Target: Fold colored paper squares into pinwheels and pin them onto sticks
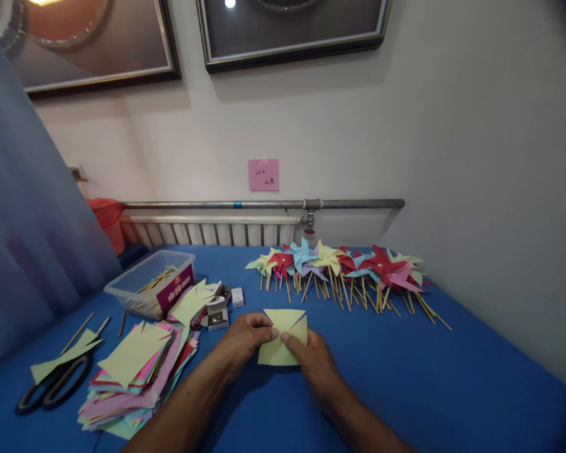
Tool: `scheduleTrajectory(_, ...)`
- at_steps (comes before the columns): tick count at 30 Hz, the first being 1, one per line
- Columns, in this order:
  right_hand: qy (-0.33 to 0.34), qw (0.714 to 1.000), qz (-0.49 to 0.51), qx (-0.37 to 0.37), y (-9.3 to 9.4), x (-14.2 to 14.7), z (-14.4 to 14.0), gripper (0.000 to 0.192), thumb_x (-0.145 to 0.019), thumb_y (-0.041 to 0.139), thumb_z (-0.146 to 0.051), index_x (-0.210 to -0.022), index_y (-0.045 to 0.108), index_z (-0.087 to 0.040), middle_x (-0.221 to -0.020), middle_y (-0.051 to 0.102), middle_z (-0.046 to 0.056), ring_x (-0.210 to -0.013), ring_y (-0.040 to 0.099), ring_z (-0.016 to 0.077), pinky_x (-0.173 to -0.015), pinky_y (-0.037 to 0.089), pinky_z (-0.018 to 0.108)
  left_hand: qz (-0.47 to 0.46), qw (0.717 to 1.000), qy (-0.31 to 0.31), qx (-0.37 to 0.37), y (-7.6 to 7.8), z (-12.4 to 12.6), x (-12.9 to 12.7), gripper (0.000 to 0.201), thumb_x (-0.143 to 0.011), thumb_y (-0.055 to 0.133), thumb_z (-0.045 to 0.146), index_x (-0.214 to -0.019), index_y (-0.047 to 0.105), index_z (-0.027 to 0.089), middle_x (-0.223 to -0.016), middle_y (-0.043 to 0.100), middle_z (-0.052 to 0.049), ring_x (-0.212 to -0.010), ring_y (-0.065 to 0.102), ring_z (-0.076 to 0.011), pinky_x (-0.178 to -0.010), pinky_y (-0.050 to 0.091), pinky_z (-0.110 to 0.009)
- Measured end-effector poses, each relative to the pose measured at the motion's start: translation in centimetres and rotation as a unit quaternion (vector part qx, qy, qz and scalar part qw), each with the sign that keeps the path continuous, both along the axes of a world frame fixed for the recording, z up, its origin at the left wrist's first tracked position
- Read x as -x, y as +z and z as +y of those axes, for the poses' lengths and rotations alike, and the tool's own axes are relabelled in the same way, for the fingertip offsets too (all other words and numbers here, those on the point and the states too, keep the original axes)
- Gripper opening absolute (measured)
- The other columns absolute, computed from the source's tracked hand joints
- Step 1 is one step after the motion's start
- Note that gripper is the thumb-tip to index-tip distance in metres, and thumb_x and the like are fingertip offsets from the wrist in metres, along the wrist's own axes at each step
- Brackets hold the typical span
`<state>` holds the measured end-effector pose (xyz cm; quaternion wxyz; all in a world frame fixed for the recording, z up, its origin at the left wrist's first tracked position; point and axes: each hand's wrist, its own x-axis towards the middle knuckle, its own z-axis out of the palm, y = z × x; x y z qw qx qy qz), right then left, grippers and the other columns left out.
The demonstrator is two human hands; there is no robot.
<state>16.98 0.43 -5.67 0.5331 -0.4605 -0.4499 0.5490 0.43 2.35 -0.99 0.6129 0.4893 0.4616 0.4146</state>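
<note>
Yellow paper square [283, 340], slit at corners, pinched by left hand [245, 343] and right hand [314, 365]

Pale yellow cut paper square [283, 340], corners partly folded inward

We count two hands, a left hand [245, 343] and a right hand [314, 365], on one yellow paper square [283, 346]. One pair of scissors [51, 387] lies near left, by one stack of coloured paper [136, 377]. We see one clear plastic tub [148, 289], two small boxes [217, 311], one pink note [263, 174], two framed pictures [292, 31], and a row of pinwheels [349, 270] too overlapped to count.
</note>
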Motion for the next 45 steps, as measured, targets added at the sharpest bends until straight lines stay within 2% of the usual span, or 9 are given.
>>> scheduleTrajectory(4, 0.019, 1.0, -0.004, 0.006, 0.2, 0.1, -0.2, 0.055, -0.072, 0.083, -0.059, -0.105, 0.078, -0.016, -0.09, 0.082, 0.01, -0.085, 0.076, 0.0315, -0.074, 0.06, 0.039, -0.085, 0.996, 0.015, 0.032, 0.8, -0.4, 0.0, 0.037, -0.06, 0.087, 0.04, -0.073, 0.063, 0.015, -0.056, 0.056, 0.004, -0.05, 0.046, -0.0085, -0.055, 0.034, -0.023)
scheduleTrajectory(8, 0.039, 0.999, -0.017, 0.008, 0.8, 0.2, -0.5, 0.053, -0.072, 0.082, -0.057, -0.105, 0.079, -0.015, -0.09, 0.082, 0.01, -0.083, 0.076, 0.0315, -0.073, 0.06, 0.039, -0.142, 0.987, 0.049, 0.054, 1.4, -0.4, 0.1, 0.049, -0.055, 0.09, 0.035, -0.093, 0.067, 0.014, -0.066, 0.065, 0.001, -0.055, 0.053, -0.0096, -0.058, 0.04, -0.023)
scheduleTrajectory(16, 0.077, 0.997, -0.008, 0.006, 1.2, 0.6, -0.4, 0.043, -0.072, 0.083, -0.049, -0.101, 0.08, -0.017, -0.079, 0.081, 0.007, -0.075, 0.076, 0.0293, -0.073, 0.06, 0.039, -0.055, 0.998, 0.012, -0.014, 1.7, 0.0, 0.9, 0.058, -0.048, 0.093, 0.024, -0.099, 0.067, 0.013, -0.07, 0.069, -0.001, -0.057, 0.057, -0.0111, -0.059, 0.041, -0.024)
scheduleTrajectory(21, 0.071, 0.997, -0.004, 0.002, 0.8, 0.6, -0.3, 0.04, -0.075, 0.081, -0.048, -0.101, 0.08, -0.019, -0.084, 0.082, 0.007, -0.083, 0.077, 0.0311, -0.073, 0.059, 0.038, -0.095, 0.995, 0.036, 0.015, 1.9, -0.2, 0.8, 0.053, -0.056, 0.09, 0.028, -0.101, 0.066, 0.013, -0.062, 0.063, 0.003, -0.051, 0.054, -0.0096, -0.056, 0.039, -0.024)
scheduleTrajectory(28, 0.065, 0.998, 0.009, 0.002, 1.2, 0.4, -0.5, 0.044, -0.075, 0.082, -0.05, -0.104, 0.079, -0.017, -0.089, 0.082, 0.008, -0.082, 0.076, 0.0294, -0.077, 0.058, 0.038, -0.12, 0.989, 0.065, 0.054, 1.8, -0.2, 0.4, 0.05, -0.058, 0.09, 0.035, -0.097, 0.066, 0.014, -0.07, 0.068, -0.001, -0.055, 0.056, -0.0103, -0.058, 0.042, -0.024)
scheduleTrajectory(33, 0.085, 0.996, -0.031, 0.009, 1.5, 0.4, -0.5, 0.039, -0.074, 0.081, -0.048, -0.097, 0.08, -0.016, -0.082, 0.081, 0.007, -0.075, 0.075, 0.0282, -0.068, 0.056, 0.035, -0.016, 0.998, 0.014, -0.056, 2.6, -0.4, 1.1, 0.035, -0.059, 0.087, 0.033, -0.083, 0.07, 0.013, -0.064, 0.063, 0.001, -0.056, 0.053, -0.0102, -0.059, 0.039, -0.024)
scheduleTrajectory(37, 0.084, 0.996, -0.036, 0.007, 1.7, 0.4, -0.7, 0.037, -0.075, 0.079, -0.045, -0.099, 0.08, -0.016, -0.081, 0.081, 0.007, -0.072, 0.074, 0.0268, -0.067, 0.055, 0.033, 0.099, 0.986, -0.051, -0.125, 3.3, -0.8, 2.0, 0.019, -0.066, 0.079, 0.025, -0.081, 0.071, 0.015, -0.072, 0.066, 0.001, -0.064, 0.055, -0.0119, -0.062, 0.039, -0.024)
scheduleTrajectory(41, 0.091, 0.995, -0.044, 0.0, 1.8, 0.4, -1.0, 0.032, -0.077, 0.076, -0.042, -0.096, 0.079, -0.017, -0.081, 0.081, 0.006, -0.07, 0.073, 0.0252, -0.066, 0.054, 0.032, 0.209, 0.96, -0.055, -0.179, 3.4, -1.0, 2.1, 0.007, -0.076, 0.066, 0.022, -0.079, 0.071, 0.017, -0.071, 0.065, 0.001, -0.066, 0.054, -0.0134, -0.063, 0.037, -0.024)
scheduleTrajectory(45, 0.092, 0.994, -0.053, 0.003, 1.8, 0.4, -1.1, 0.024, -0.078, 0.073, -0.039, -0.088, 0.077, -0.018, -0.078, 0.08, 0.005, -0.067, 0.07, 0.0231, -0.062, 0.051, 0.03, 0.297, 0.914, -0.04, -0.272, 3.4, -1.0, 1.8, 0.011, -0.078, 0.061, 0.017, -0.07, 0.068, 0.018, -0.073, 0.066, 0.0, -0.072, 0.057, -0.0152, -0.066, 0.037, -0.025)
